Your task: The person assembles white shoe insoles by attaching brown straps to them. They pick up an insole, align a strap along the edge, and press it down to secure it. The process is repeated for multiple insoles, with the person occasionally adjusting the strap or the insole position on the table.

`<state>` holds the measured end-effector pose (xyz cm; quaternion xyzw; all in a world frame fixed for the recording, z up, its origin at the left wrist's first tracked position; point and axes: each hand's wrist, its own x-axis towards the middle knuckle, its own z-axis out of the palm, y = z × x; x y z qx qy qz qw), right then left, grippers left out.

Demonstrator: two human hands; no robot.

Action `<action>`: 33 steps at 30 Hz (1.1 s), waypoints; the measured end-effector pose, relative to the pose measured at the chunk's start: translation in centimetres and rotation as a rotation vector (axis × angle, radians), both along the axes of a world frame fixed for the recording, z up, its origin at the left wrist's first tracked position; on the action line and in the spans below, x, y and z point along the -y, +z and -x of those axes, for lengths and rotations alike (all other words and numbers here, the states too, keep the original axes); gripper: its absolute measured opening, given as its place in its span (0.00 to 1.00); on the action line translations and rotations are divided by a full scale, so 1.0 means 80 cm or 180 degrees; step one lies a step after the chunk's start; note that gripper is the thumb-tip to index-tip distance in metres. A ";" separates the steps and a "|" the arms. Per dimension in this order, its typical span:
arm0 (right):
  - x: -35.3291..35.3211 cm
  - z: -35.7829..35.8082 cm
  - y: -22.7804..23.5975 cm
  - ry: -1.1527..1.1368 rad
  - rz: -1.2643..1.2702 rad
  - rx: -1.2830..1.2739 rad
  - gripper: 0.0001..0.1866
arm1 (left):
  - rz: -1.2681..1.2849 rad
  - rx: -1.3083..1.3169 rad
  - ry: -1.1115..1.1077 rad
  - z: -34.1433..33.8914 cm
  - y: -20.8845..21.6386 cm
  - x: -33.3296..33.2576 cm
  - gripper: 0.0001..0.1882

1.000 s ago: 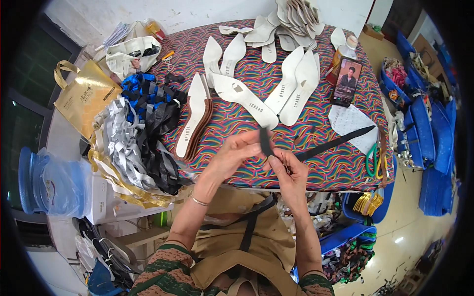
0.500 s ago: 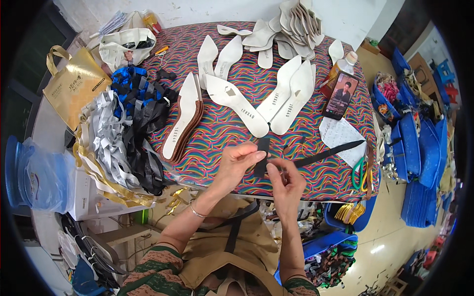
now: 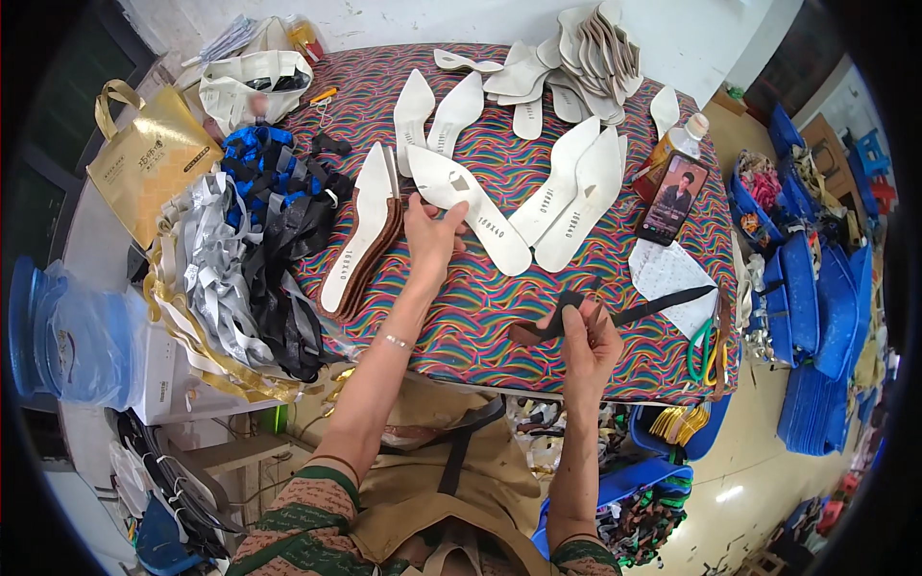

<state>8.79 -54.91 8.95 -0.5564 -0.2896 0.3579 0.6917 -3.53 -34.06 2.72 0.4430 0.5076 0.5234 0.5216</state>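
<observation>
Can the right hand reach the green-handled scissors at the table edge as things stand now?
Probably yes: the scissors lie just beside the right hand with nothing between, but that hand already pinches a dark strap, which would hamper picking them up.

phone (image 3: pixel 672 199) right of insoles (image 3: pixel 567 182)

Table (image 3: pixel 499 317), wavy multicolour cloth: white insoles (image 3: pixel 567 182), phone (image 3: pixel 672 199), ribbon heap (image 3: pixel 259 259), scissors (image 3: pixel 704 350).
</observation>
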 end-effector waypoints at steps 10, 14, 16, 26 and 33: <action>0.103 -0.034 0.025 -0.0864 -0.0116 0.0186 0.07 | -0.0760 -0.0009 0.0027 -0.010 -0.022 -0.032 0.22; 0.189 -0.079 0.110 -0.2225 -0.1122 0.0271 0.04 | -0.1198 0.0612 -0.0017 -0.012 0.012 -0.021 0.18; 0.242 -0.097 0.137 -0.2170 -0.2239 0.1003 0.11 | -0.1744 0.0381 0.0039 -0.027 0.028 -0.010 0.17; 0.152 -0.046 0.121 -0.1068 -0.0291 -0.0228 0.11 | -0.3228 -0.2345 -0.0172 -0.009 0.091 0.019 0.19; 0.069 -0.030 0.033 0.0317 0.0180 0.0032 0.06 | -0.2403 -0.0062 -0.0316 0.011 0.106 0.036 0.18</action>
